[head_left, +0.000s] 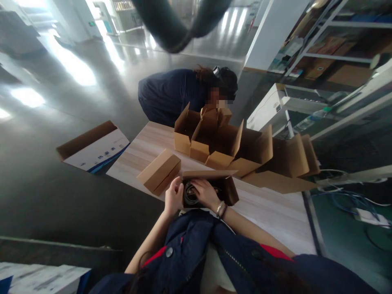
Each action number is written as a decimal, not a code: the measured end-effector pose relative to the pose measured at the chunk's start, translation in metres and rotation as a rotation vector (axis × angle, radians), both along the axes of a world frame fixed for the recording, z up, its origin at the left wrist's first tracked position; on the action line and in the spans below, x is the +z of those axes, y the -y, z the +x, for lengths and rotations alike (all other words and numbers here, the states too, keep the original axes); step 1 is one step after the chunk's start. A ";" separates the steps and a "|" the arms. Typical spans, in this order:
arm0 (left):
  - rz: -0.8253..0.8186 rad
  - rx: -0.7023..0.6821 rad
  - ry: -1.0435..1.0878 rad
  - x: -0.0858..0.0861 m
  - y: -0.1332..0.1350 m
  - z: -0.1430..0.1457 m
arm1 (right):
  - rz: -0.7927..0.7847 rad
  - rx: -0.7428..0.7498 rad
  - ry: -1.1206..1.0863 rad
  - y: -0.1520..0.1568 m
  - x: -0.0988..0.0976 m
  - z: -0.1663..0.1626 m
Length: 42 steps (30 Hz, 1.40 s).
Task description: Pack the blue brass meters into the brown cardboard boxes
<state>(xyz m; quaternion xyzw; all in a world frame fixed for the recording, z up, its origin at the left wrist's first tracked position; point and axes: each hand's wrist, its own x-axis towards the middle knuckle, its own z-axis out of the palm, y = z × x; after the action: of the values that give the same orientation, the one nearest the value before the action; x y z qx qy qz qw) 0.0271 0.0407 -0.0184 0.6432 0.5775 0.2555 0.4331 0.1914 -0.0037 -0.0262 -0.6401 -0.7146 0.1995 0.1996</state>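
Note:
An open cardboard box (231,191) stands at the table's near edge, right in front of my body. Inside its left part lies a coiled grey cable (190,195). My left hand (174,197) is at the box's left end, thumb and fingers bent about its edge. Reaching into the box from the right, my right hand (206,194) rests on the coil with its fingers stretched out. Part of the cable is hidden under that hand. A closed cardboard box (161,171) lies on the table just left of my left hand.
Several open cardboard boxes (222,159) stand in a row along the far side of the wood-grain table (275,216). Behind them a co-worker (180,92) bends over the boxes. A white-and-blue carton (98,153) is left of the table. Cables (346,202) lie at the right.

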 end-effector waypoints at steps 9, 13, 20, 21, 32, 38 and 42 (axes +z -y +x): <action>0.340 -0.415 -0.024 -0.025 -0.003 0.040 | 0.211 -0.254 -0.273 0.019 0.007 0.040; 0.321 -0.530 -0.219 -0.045 0.005 0.054 | 0.346 -0.802 -0.583 0.061 -0.004 0.111; 0.293 0.134 -0.142 -0.062 0.003 0.029 | -0.182 -0.643 -0.750 0.032 -0.069 0.101; 0.270 0.126 -0.077 -0.064 0.003 0.025 | -0.145 -0.672 -0.721 0.029 -0.073 0.097; 0.265 -0.434 -0.203 -0.037 -0.004 -0.005 | -0.059 -0.136 -0.206 0.055 -0.050 0.131; 0.344 -0.906 -0.758 -0.015 0.018 0.040 | -0.240 0.188 0.300 0.045 -0.020 0.102; 0.457 -0.885 -1.012 -0.028 0.036 0.068 | -0.265 0.171 0.475 0.039 -0.019 0.083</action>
<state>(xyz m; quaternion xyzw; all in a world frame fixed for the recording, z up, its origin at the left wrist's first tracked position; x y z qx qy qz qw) 0.0955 0.0044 -0.0464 0.9319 0.3242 -0.1598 0.0292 0.2740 -0.0429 -0.0453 -0.6270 -0.7603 0.1517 -0.0765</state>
